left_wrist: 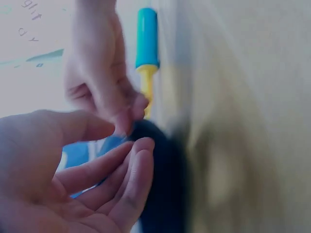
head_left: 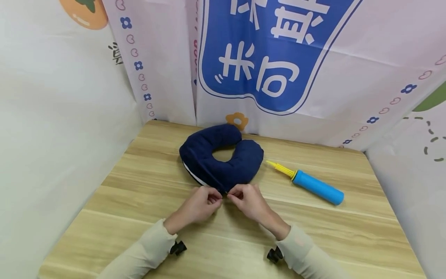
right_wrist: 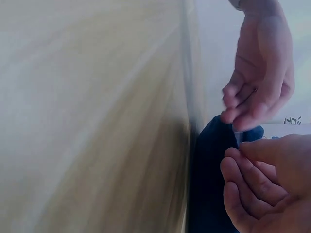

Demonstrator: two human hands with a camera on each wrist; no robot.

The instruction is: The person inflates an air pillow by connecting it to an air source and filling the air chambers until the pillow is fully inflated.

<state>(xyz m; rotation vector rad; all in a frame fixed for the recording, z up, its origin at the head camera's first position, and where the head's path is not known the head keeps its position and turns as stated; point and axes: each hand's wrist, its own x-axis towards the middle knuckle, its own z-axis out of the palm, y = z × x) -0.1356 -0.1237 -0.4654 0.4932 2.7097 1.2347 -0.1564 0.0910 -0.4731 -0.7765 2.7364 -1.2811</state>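
A navy U-shaped neck pillow (head_left: 205, 155) lies on the table, its gap facing the back. White shows through a slit along its front left edge. At the front edge my right hand (head_left: 249, 199) pinches a small dark zipper pull between thumb and forefinger. Beside it, my left hand (head_left: 202, 203) is at the same edge with loosely bent fingers. In the left wrist view a gap shows between the left thumb and fingers (left_wrist: 129, 194). The right wrist view has the right thumb and forefinger together at the pillow's edge (right_wrist: 214, 160).
Right of the pillow lies a hand pump (head_left: 317, 186) with a blue barrel and a yellow nozzle end pointing at the pillow. The wood-grain table (head_left: 139, 186) meets printed cloth walls (head_left: 170, 77) at the back and sides.
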